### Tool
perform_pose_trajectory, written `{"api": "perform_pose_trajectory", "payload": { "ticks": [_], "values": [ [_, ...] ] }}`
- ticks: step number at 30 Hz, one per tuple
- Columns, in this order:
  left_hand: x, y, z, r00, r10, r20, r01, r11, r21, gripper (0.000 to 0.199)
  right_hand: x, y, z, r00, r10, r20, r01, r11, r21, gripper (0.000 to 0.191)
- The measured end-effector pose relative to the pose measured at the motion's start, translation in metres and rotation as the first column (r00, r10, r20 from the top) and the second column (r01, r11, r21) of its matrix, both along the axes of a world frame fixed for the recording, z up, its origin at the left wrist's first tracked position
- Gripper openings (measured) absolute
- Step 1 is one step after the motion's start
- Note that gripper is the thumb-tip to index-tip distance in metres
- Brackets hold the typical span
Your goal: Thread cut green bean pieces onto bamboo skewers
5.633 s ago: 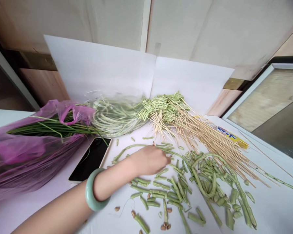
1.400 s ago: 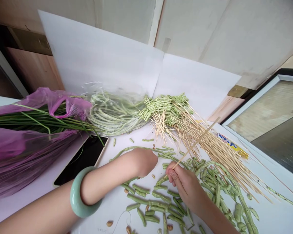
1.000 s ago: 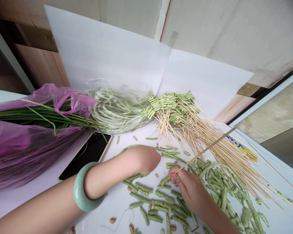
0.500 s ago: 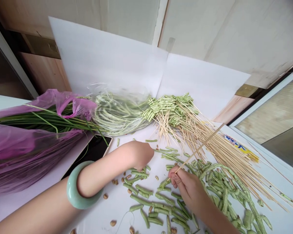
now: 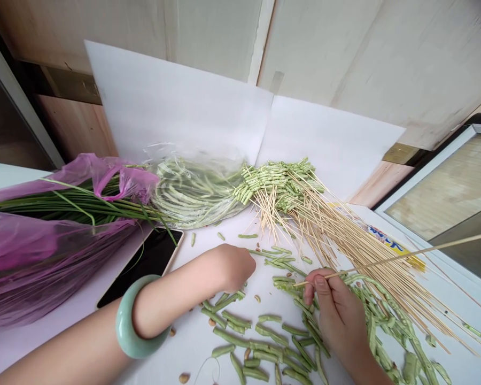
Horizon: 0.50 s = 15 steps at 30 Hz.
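My right hand (image 5: 339, 305) pinches a thin bamboo skewer (image 5: 409, 255) between thumb and fingers. One tip points left over cut bean pieces, and the long end runs out to the right edge. Nothing is threaded on it that I can see. My left hand (image 5: 235, 270), with a pale green bangle (image 5: 124, 321) on its arm, is bent down over the table beside more cut green bean pieces (image 5: 234, 321); its fingers are hidden behind the back of the hand. Behind both hands lies a pile of bean pieces threaded on skewers (image 5: 282, 182).
Loose bamboo skewers (image 5: 377, 262) fan out at the right, above a heap of flattened beans (image 5: 385, 331). A clear bag of long beans (image 5: 196, 192) stands at the back. To the left are a phone (image 5: 144, 267) and a purple bag (image 5: 20, 240) with green stalks. Small brown bits dot the table.
My right hand has shifted right and a little down, and the skewer has swung from steeply raised to nearly level. My left hand has dropped slightly lower in view.
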<state>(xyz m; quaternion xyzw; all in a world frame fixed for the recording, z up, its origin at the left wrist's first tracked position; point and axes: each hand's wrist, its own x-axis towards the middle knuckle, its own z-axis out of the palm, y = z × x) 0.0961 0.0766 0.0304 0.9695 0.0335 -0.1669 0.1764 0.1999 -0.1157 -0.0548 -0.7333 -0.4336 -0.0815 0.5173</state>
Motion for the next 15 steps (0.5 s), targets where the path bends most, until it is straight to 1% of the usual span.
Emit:
{"api": "perform_pose_trajectory", "payload": {
  "ticks": [3, 7, 10, 15],
  "values": [
    [-0.001, 0.003, 0.008, 0.989, -0.049, -0.137, 0.063, 0.992, 0.106, 0.022, -0.002, 0.000, 0.001, 0.999, -0.025, -0.034, 0.025, 1.000, 0.005, 0.026],
    [0.000, 0.005, 0.015, 0.979, -0.090, -0.181, 0.119, 0.981, 0.155, 0.026, -0.005, 0.001, 0.002, 0.998, -0.038, -0.059, 0.038, 0.999, 0.000, 0.028],
    [0.003, 0.005, 0.010, 0.983, -0.106, -0.152, 0.131, 0.977, 0.167, 0.030, -0.006, 0.001, 0.003, 0.997, -0.037, -0.070, 0.037, 0.999, 0.003, 0.029],
    [0.007, 0.005, -0.002, 0.984, -0.120, -0.133, 0.142, 0.975, 0.170, 0.029, -0.007, 0.002, 0.003, 0.996, -0.031, -0.082, 0.033, 0.999, 0.018, 0.028]
  ]
}}
